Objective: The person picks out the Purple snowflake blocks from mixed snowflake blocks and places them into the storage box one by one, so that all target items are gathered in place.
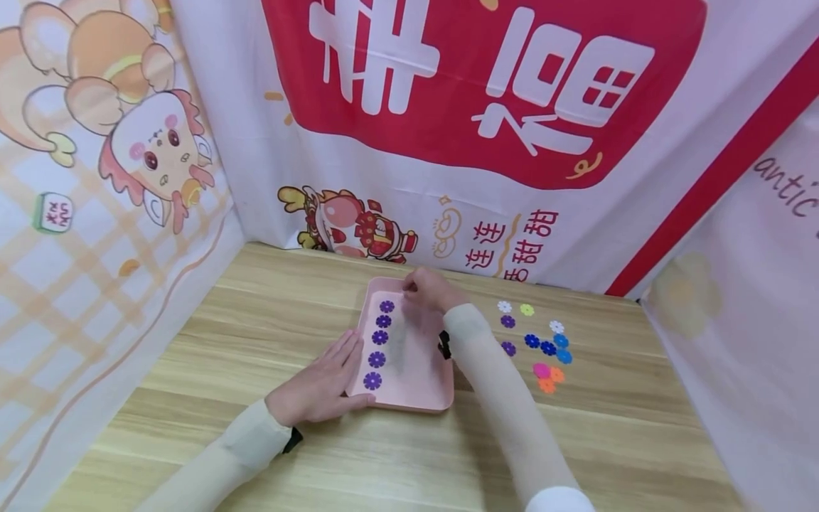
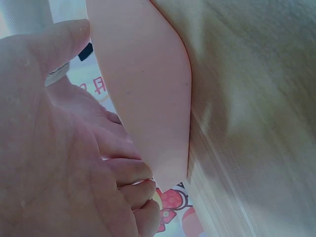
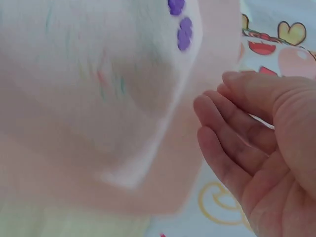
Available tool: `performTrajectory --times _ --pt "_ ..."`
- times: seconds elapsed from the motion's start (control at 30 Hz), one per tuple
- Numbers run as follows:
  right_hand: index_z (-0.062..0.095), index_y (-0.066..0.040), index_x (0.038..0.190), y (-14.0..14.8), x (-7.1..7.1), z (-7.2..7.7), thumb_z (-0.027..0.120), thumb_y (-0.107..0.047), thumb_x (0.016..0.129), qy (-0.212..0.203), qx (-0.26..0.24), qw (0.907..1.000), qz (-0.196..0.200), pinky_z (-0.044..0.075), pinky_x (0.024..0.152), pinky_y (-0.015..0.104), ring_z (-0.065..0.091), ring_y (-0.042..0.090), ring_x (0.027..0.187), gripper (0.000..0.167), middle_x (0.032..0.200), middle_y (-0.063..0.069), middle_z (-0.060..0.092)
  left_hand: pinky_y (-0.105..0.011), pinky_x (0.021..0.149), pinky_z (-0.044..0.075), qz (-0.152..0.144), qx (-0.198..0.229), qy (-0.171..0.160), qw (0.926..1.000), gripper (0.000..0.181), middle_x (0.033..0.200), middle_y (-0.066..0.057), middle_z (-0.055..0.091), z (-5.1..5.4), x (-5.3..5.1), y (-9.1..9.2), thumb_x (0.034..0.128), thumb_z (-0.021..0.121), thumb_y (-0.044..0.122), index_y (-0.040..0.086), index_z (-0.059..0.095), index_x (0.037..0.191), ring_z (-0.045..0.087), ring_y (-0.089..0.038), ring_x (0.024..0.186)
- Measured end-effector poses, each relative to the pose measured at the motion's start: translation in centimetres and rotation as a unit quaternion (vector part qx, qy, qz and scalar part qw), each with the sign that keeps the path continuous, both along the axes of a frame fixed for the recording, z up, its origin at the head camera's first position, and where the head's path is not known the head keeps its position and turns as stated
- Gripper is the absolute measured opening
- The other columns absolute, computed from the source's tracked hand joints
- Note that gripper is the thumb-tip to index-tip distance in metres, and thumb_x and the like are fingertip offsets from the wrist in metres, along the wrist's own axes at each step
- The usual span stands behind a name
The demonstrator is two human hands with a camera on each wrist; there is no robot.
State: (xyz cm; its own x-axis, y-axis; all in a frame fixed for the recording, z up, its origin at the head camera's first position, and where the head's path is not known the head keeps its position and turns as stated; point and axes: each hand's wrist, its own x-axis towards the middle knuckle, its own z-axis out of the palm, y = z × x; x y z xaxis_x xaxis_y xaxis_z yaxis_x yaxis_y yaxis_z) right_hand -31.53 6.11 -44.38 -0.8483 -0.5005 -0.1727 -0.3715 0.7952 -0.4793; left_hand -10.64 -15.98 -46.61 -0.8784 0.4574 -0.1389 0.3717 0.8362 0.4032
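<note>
A pink tray (image 1: 416, 377) lies on the table, with several purple flower-shaped pieces (image 1: 377, 359) lined up along its left side. My left hand (image 1: 323, 380) holds the tray's near left corner; its thumb touches the near edge, and its fingers bend at the left rim. In the left wrist view, that hand (image 2: 64, 123) lies along the outer wall. My right hand (image 1: 431, 290) is over the tray's far right corner. The right wrist view shows this hand (image 3: 256, 143) with loosely curled fingers and its thumb close to the index finger; whether anything is between them is hidden.
Loose flower-shaped pieces lie on the wooden table (image 1: 614, 419) right of the tray, including white (image 1: 504, 306), yellow-green (image 1: 527, 310), dark blue (image 1: 548, 348), light blue (image 1: 563, 357), pink (image 1: 541, 370) and orange (image 1: 547, 385). Printed cloth (image 1: 409, 160) walls stand behind and at both sides.
</note>
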Motion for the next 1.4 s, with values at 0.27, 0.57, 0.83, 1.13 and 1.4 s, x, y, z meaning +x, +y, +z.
performTrajectory --times 0.27,0.57,0.83,1.13,1.4 --pt "0.075 -0.004 0.124 3.6 -0.3 2.9 0.071 -0.010 0.100 0.037 0.051 0.9954 0.073 0.063 0.096 0.035 0.072 0.022 0.104 0.025 0.117 0.010 0.077 -0.056 0.135 0.014 -0.001 -0.002 -0.001 1.0000 0.102 0.177 -0.025 0.007 0.1 0.1 -0.2 0.1026 0.059 0.060 -0.007 0.015 0.166 0.006 -0.042 0.166" --pt "0.076 -0.003 0.118 9.7 0.1 5.4 0.080 -0.012 0.094 0.075 0.082 0.9880 0.108 0.062 0.099 0.043 0.072 0.026 0.105 0.026 0.114 0.014 0.078 -0.057 0.135 0.015 -0.001 -0.003 0.005 1.0000 0.101 0.176 -0.026 0.007 0.0 0.0 -0.3 0.1028 0.059 0.060 -0.007 0.016 0.165 0.007 -0.043 0.165" --pt "0.075 -0.005 0.118 16.3 0.7 4.6 0.080 -0.014 0.093 0.073 0.111 0.9877 0.083 0.059 0.101 0.049 0.070 0.027 0.106 0.027 0.112 0.011 0.077 -0.057 0.135 0.015 -0.002 -0.005 0.007 1.0000 0.101 0.176 -0.026 0.007 -0.2 0.0 -0.4 0.1028 0.059 0.060 -0.008 0.016 0.165 0.007 -0.044 0.165" --pt "0.074 -0.002 0.123 20.9 1.7 2.4 0.077 -0.012 0.096 0.047 0.120 0.9908 0.040 0.060 0.100 0.052 0.070 0.033 0.111 0.029 0.118 0.016 0.076 -0.057 0.135 0.015 0.001 -0.002 0.000 1.0000 0.101 0.176 -0.027 0.007 0.1 0.1 -0.4 0.1031 0.059 0.058 -0.008 0.015 0.166 0.007 -0.043 0.165" --pt "0.071 0.000 0.128 22.4 1.6 -1.2 0.079 -0.013 0.094 0.050 0.074 0.9959 -0.012 0.061 0.100 0.052 0.071 0.033 0.111 0.037 0.119 0.017 0.075 -0.057 0.135 0.015 -0.004 0.002 0.005 1.0000 0.101 0.177 -0.025 0.006 -0.2 -0.1 -0.2 0.1029 0.059 0.059 -0.007 0.015 0.166 0.007 -0.043 0.165"
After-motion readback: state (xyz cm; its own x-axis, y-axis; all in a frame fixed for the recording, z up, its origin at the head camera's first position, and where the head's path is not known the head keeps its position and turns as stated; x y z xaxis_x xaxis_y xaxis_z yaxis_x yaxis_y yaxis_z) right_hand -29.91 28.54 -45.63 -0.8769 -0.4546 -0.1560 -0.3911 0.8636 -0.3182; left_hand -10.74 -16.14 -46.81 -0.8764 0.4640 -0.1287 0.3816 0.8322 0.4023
